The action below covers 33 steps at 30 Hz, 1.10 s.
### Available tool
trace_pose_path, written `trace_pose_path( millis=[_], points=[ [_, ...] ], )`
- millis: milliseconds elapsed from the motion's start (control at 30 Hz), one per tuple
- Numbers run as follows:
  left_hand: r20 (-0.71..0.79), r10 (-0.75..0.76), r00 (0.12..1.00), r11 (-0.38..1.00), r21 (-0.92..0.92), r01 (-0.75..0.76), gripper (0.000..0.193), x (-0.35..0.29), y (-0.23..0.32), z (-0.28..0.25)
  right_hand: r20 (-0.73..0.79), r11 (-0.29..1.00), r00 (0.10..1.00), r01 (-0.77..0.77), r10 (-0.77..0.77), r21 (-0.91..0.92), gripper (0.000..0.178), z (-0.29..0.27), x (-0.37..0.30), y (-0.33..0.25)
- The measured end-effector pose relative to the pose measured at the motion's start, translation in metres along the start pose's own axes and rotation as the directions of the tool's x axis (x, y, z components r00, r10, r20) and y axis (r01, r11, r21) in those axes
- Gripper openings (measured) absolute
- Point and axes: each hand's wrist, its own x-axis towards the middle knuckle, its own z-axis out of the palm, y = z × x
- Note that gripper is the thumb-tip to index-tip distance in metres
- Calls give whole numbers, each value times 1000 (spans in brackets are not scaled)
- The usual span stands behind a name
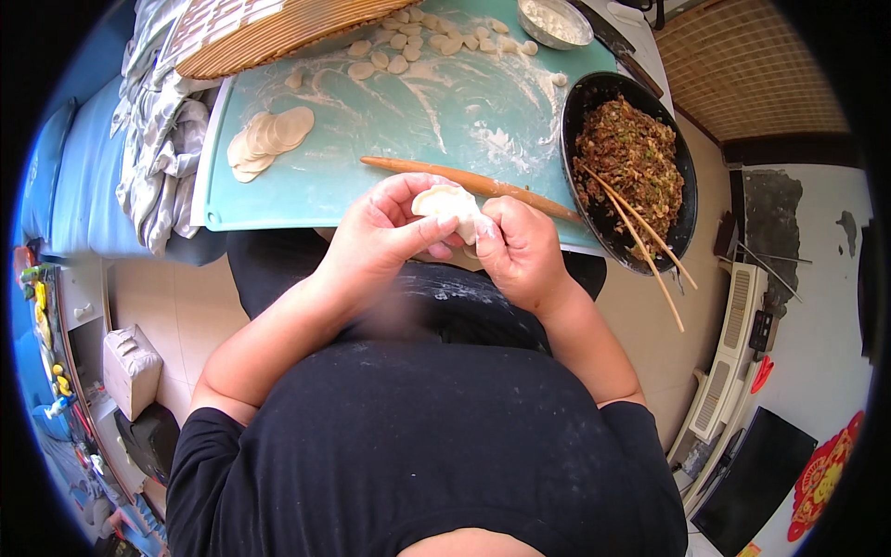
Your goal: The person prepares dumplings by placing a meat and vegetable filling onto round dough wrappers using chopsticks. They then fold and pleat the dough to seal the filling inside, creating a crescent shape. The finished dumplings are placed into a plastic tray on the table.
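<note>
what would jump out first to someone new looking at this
Probably the black pan at the right, heaped with mottled brown filling, two chopsticks jutting over its near rim. Next, the pale dough piece pinched between the left hand and right hand, mid-picture. Beyond them spreads a flour-dusted turquoise mat, a wooden rolling pin near its front edge.

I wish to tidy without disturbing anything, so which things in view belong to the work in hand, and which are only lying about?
Work in hand, it seems:
- folded dough
- stacked dough rounds
- small dough lumps
- rolling pin
- pan of filling
- chopsticks
- bowl of flour

Probably lying about:
- crumpled cloth
- pale box
</note>
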Motion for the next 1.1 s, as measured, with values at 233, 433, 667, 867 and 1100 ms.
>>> trace_pose_path(
  millis=[233, 433, 667, 867, 1100],
  points=[
    [-13, 10, 1000, 999, -33, -11, 30, 1, 0, -3, 67, 998, 997, -31, 27, 61, 13, -4, -3, 7],
    [-25, 56, 998, 998, -24, -56, 29, 3, -5, -4, -39, 994, 993, 108, -110, -31, 22, 5, -1, 7],
    [359, 635, 684, 389, 616, -685, 31, 9, 4, -5, 120, 557, 973, -213, 199, 803, 31, 6, 1, 10],
    [449, 715, 536, 53, 730, -682, 36, 11, 14, 2, 393, 224, 906, -421, 161, 879, 40, 2, 10, -3],
    [384, 707, 594, 235, 665, -709, 27, 7, 7, -11, 400, 93, 883, -432, 247, 897, 34, -2, 7, -2]
  ],
)
